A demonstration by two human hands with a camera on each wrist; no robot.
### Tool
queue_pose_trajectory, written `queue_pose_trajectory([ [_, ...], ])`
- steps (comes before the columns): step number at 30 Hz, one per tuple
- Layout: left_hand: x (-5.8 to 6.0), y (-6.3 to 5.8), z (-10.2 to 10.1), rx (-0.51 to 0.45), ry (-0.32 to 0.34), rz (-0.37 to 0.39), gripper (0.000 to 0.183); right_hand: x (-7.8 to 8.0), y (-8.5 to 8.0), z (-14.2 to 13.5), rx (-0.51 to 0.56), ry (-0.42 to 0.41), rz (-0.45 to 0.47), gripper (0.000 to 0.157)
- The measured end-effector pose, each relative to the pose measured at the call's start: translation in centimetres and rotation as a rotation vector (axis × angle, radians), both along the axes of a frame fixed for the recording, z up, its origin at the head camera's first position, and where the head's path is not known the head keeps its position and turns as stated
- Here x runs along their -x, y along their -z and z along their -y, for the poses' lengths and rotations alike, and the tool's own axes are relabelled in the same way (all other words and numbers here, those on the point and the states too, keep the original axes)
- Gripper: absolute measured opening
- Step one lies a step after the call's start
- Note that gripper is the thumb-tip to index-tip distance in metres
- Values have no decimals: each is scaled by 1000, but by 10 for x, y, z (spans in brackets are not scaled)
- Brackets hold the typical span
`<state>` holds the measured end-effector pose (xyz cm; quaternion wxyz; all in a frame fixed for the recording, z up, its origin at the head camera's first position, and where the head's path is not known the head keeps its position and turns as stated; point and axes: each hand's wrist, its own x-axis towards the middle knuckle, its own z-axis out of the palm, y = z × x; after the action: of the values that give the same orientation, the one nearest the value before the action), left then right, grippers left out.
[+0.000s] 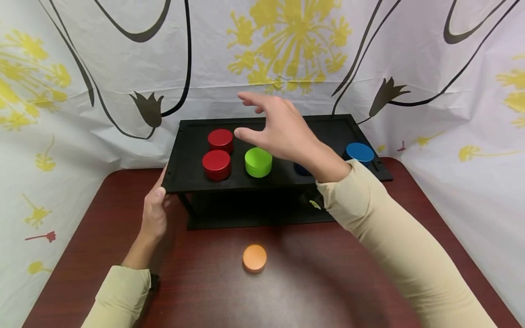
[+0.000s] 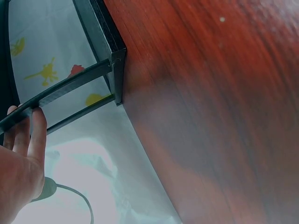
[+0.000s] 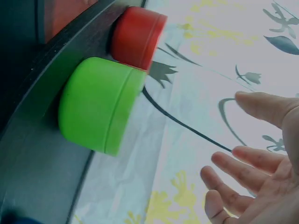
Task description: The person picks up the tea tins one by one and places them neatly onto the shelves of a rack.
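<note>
A black two-tier shelf [image 1: 193, 136] stands at the back of the dark red table [image 1: 197, 282]. On its top sit two red round tins [image 1: 216, 164], a green tin [image 1: 258, 161] and a blue tin [image 1: 359, 152]. My right hand [image 1: 272, 123] hovers open above the shelf top, just behind the green tin [image 3: 98, 105], fingers [image 3: 261, 105] spread and holding nothing. My left hand [image 1: 153, 212] rests against the shelf's front left corner, its fingers [image 2: 37, 126] straight along the black edge [image 2: 70, 86]. An orange disc [image 1: 254, 258] lies on the table in front of the shelf.
A white cloth with yellow flowers and black stems [image 1: 287, 50] hangs behind and on both sides. Another dark blue object [image 1: 301, 169] shows partly behind my right wrist. The table's left edge [image 2: 154, 177] lies close to my left hand.
</note>
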<state>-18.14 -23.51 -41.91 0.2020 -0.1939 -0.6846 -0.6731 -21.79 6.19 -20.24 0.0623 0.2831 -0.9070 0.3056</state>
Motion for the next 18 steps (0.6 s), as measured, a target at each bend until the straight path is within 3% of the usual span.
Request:
queue_pose_trajectory([
  [9,2,0,0,66,-49,1,53,-25,2,-23,185,-43,-180,58],
  [18,1,2,1,62,-43,6,53,-54,19,-41,280,-113,-241,56],
])
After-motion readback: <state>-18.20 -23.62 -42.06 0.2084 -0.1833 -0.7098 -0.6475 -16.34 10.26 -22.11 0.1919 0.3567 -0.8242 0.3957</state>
